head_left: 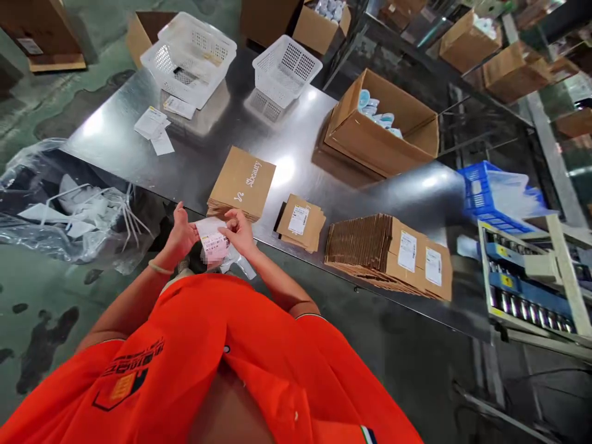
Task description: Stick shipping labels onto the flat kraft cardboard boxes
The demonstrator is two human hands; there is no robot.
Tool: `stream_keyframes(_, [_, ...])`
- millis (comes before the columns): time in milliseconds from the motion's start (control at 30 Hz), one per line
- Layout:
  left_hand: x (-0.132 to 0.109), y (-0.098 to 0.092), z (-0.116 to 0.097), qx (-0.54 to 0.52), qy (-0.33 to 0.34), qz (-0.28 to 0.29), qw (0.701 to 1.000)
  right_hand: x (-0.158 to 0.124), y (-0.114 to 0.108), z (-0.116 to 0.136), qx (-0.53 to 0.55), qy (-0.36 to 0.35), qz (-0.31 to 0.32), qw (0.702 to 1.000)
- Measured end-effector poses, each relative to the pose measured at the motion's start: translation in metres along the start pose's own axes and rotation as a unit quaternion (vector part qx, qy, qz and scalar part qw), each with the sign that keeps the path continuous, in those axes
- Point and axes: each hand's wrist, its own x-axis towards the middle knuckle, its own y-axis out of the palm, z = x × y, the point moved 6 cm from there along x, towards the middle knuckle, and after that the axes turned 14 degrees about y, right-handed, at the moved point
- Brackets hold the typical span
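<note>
A white printed shipping label (pixel 213 239) is held up between my hands, just off the table's near edge. My left hand (pixel 181 234) grips its left edge, with some fingers pointing up. The thumb and fingers of my right hand (pixel 239 233) pinch its right side. Right behind the label lies a stack of flat brown cardboard boxes (pixel 247 179) with white lettering on top. To the right, a smaller stack of flat cardboard (pixel 303 223) bears a white label. Farther right, a long leaning row of folded cardboard boxes (pixel 361 243) has two labelled pieces at its end.
Two white perforated baskets (pixel 203 46) (pixel 287 68) stand at the back of the metal table (pixel 194 160), near loose label sheets (pixel 152 123). An open carton (pixel 383 145) holds pale blue-and-white items. A plastic-lined waste bin (pixel 78 216) is left; a roller conveyor (pixel 531 283) is right.
</note>
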Motion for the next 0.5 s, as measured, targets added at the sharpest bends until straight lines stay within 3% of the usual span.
stream_keyframes(133, [-0.025,0.021,-0.009,0.012,0.012,0.030,0.999,0.006,-0.002,0.017,-0.031,0.003,-0.014,0.999])
stream_keyframes(267, [-0.019,0.030,-0.020,0.091,0.018,0.047,0.995,0.003,-0.007,0.017,-0.050,-0.009,-0.006,0.999])
stream_keyframes(400, [0.002,0.037,-0.026,0.135,0.034,0.051,0.989,-0.014,-0.023,0.019,-0.109,-0.083,-0.097,0.986])
stream_keyframes(500, [0.009,0.048,-0.020,0.087,-0.009,0.080,0.993,-0.016,-0.041,0.033,-0.130,-0.134,-0.161,0.969])
